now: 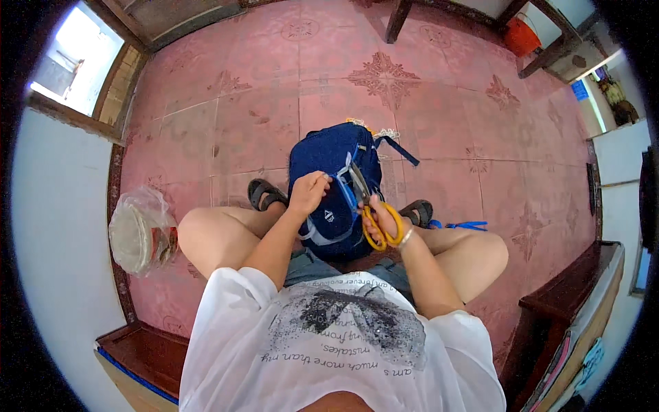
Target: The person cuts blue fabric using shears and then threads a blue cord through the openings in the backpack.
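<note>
A navy blue backpack [322,154] lies on the floor between my bent legs. Bright blue trim [344,194] with a pale edge runs along its right side. My left hand [309,195] is closed in a pinch at this trim; what exactly is between the fingertips is too small to see. In my right hand [383,217] are scissors [397,228] with large yellow handles, fingers around the loops. Their metal blades point up and left over the trim, close to my left fingertips. Whether the blades touch the fabric I cannot tell.
Pale and yellow cords [386,133] and a dark strap [401,151] spread beyond the backpack. A blue ribbon [467,225] lies right of my foot. By the left wall stands a round tub in clear plastic [134,237]. A dark wooden bench [563,288] is at the right.
</note>
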`<state>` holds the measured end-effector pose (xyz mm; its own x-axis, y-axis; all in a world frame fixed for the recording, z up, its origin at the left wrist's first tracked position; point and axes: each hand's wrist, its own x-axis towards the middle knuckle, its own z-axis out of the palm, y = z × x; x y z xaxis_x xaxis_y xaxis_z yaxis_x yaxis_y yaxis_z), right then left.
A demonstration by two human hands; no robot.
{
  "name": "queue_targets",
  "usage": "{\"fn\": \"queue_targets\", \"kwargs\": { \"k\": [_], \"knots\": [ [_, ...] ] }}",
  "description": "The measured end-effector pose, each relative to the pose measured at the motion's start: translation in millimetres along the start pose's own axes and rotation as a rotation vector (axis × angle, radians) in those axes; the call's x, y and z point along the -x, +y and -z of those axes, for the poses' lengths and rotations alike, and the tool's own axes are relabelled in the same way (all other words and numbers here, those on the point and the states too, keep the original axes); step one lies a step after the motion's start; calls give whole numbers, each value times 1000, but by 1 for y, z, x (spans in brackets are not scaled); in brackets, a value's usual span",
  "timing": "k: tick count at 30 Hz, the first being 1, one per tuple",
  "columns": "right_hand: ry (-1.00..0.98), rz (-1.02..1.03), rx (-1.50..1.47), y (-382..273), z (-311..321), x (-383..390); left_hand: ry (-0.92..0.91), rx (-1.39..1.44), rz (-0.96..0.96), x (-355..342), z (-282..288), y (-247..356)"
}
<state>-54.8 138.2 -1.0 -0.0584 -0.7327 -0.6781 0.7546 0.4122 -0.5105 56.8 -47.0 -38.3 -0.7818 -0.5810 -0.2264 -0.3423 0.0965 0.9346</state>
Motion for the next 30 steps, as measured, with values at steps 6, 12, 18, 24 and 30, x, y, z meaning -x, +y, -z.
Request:
{"fn": "queue_targets", "kwargs": {
  "k": [6, 12, 18, 24, 30],
  "knots": [
    [125, -32, 437, 6, 34, 16, 164, 201, 96, -7, 3, -8],
    [795, 296, 426, 55, 103, -79, 185, 270, 101, -9, 0, -10],
    [1000, 2, 808, 64, 163, -128, 129, 243, 100, 5, -1, -8],
    [1013, -4, 988, 15, 163, -95, 65, 276, 148, 2, -10, -6],
    [821, 549, 1352, -50, 87, -77, 29, 187, 87, -3, -15, -6]
  ]
}}
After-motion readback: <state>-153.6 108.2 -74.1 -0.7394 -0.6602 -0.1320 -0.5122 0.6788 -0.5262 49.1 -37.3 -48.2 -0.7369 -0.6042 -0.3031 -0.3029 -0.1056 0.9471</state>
